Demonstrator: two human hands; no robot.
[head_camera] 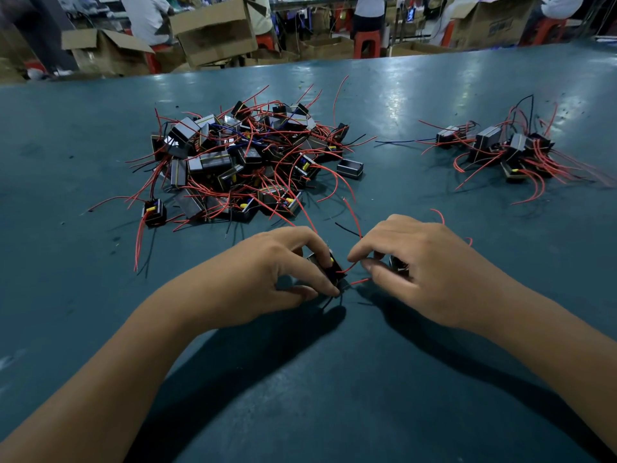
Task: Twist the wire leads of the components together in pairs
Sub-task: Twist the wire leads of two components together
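Observation:
My left hand (280,272) grips a small black component (329,267) with a yellow part, just above the green table (334,379). My right hand (417,262) pinches its red wire leads (349,269) between thumb and forefinger, and a second dark component (397,262) sits half hidden under its fingers. Red and black leads rise between the two hands. A big pile of components with red leads (243,158) lies beyond my left hand. At the far right sits a smaller group of components (507,148).
A lone component (154,211) lies left of the big pile, another (350,169) at its right edge. Beyond the table's far edge stand cardboard boxes (213,28), red stools (366,43) and several seated people.

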